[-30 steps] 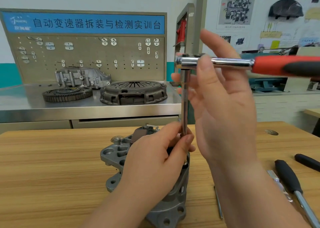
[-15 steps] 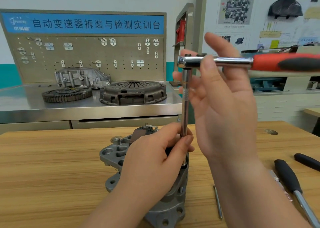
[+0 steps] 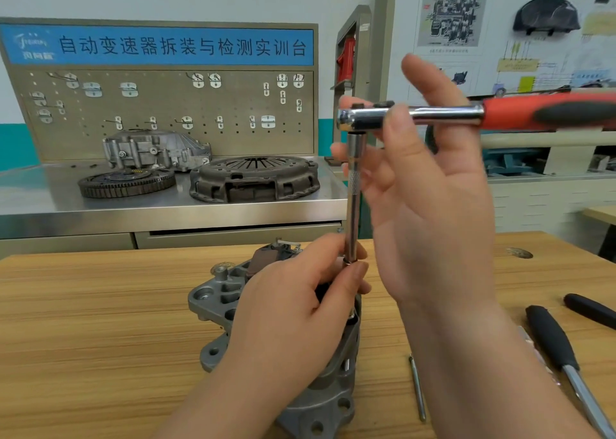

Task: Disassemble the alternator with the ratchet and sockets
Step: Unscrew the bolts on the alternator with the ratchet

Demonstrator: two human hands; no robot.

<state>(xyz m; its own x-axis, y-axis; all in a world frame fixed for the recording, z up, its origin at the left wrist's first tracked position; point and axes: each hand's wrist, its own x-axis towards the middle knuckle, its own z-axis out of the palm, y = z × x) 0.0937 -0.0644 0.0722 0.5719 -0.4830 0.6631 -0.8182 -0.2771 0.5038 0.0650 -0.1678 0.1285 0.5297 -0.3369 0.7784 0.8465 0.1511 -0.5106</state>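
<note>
A wooden table (image 3: 100, 322) fills the foreground, and behind it a steel workbench (image 3: 166, 212) is backed by a pegboard (image 3: 166, 105) under a blue sign. On the bench a clutch cover (image 3: 253, 178) is set beside a toothed flywheel (image 3: 126, 182), with a cast housing (image 3: 156, 150) behind them. The alternator (image 3: 220, 302) is stood on the wooden table near its front edge, at the centre of the view, and much of it is covered by the left hand (image 3: 293, 318). That hand is laid over the top of the alternator, and the lower end of the extension bar (image 3: 354, 198) is pinched between its thumb and fingertips; whatever is fitted below that point is hidden by the hand. The right hand (image 3: 433, 212) is raised above the table with its fingers nearly straight and spread. The ratchet (image 3: 446, 113) is held level between the thumb, laid across the front of its chrome neck, and the fingers behind it. Its red and black grip is cut off by the right edge. The extension bar is hung upright from the ratchet head. At the right of the table two black-handled tools (image 3: 553, 345) (image 3: 590, 308) are laid side by side, and a thin metal rod (image 3: 416, 388) is laid just beside the right forearm.
</note>
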